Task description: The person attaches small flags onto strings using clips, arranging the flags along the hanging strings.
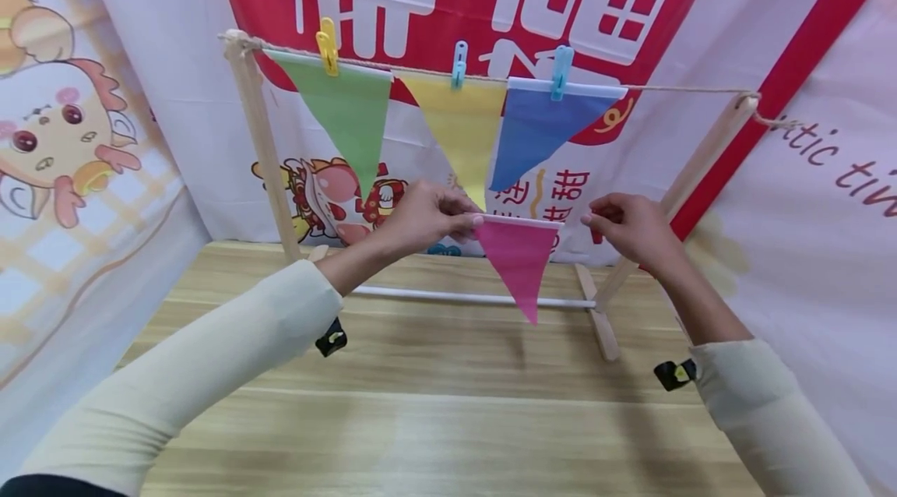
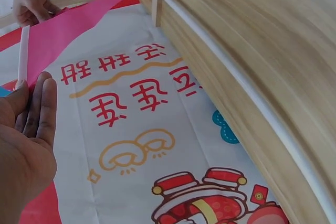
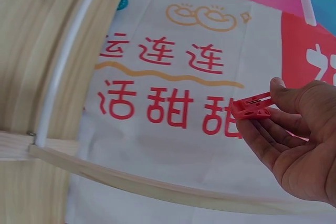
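A pink pennant point(image 1: 520, 259) hangs point down in mid-air below the rope point(image 1: 673, 87), in front of the wooden rack point(image 1: 261, 140). The left hand point(image 1: 427, 215) pinches its white top edge at the left corner; the right hand point(image 1: 626, 226), at the right corner, pinches a red clothespin point(image 3: 252, 106). On the rope above hang green point(image 1: 345, 114), yellow point(image 1: 459, 123) and blue point(image 1: 538, 127) pennants, each clipped by a peg.

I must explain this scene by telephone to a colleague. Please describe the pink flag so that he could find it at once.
Find the wooden rack with a rope across its top, where green, yellow and blue flags hang by pegs. Below them, the left hand and right hand hold the pink flag by its top corners. It alone is pink, unpegged and off the rope.
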`<state>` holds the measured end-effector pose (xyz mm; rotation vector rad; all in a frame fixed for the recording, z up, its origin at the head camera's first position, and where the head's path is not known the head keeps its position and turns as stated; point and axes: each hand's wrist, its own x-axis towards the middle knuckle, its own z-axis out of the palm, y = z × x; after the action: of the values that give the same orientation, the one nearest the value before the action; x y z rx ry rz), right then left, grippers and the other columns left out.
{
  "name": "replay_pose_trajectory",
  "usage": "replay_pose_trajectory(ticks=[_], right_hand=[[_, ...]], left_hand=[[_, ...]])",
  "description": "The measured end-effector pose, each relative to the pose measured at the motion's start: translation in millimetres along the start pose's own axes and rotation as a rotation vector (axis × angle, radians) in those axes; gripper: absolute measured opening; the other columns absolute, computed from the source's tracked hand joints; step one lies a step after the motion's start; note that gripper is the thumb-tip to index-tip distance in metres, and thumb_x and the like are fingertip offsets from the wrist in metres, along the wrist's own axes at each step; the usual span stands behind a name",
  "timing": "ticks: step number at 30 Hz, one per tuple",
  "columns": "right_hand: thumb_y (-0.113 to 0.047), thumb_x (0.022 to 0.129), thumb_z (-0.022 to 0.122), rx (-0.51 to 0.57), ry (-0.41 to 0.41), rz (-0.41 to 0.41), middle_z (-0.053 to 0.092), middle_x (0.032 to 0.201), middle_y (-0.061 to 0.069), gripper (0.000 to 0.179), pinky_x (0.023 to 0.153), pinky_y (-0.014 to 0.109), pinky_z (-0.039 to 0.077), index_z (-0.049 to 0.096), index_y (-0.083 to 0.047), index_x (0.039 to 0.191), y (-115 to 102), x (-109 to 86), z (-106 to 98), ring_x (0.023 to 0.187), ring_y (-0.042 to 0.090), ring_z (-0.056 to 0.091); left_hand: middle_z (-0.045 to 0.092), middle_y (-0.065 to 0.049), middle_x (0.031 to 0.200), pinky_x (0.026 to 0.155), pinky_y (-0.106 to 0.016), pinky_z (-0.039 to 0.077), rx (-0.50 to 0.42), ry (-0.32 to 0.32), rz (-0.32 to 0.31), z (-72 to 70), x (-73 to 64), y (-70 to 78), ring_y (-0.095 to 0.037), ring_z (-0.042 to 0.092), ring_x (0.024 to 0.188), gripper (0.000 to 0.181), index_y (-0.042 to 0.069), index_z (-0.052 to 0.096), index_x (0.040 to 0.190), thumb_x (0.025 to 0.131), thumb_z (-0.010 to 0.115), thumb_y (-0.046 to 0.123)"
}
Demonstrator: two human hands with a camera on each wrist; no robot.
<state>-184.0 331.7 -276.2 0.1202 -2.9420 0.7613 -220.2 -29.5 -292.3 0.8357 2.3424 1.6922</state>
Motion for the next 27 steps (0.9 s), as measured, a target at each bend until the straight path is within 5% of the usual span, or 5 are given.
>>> replay_pose_trajectory(ticks=[21, 27], right_hand=[[-0.047, 0.11, 0.073, 0.02, 0.112, -0.032, 0.074, 0.141, 0.023, 0.061, 0.084, 0.028, 0.062, 0.065, -0.005, 0.153, -26.2, 1.7, -35.6, 0.115, 0.039, 0.075], [-0.048, 0.11, 0.073, 0.03, 0.138, -0.038, 0.075, 0.139, 0.023, 0.061, 0.077, 0.013, 0.055, 0.065, -0.006, 0.154, -33.9, 0.4, -46.1, 0.116, 0.037, 0.074]], left_hand=[[0.086, -0.013, 0.104, 0.085, -0.036, 0.073, -0.048, 0.007, 0.067, 3.1, 12.6, 40.2, -0.027, 0.086, 0.091, 0.019, 0.004, 0.086, 0.119, 0.103, 0.085, 0.016], [0.086, -0.014, 0.102, 0.083, -0.038, 0.073, -0.092, 0.023, 0.042, 1.7, 17.8, 44.3, -0.036, 0.086, 0.094, 0.018, 0.005, 0.087, 0.116, 0.102, 0.086, 0.016]])
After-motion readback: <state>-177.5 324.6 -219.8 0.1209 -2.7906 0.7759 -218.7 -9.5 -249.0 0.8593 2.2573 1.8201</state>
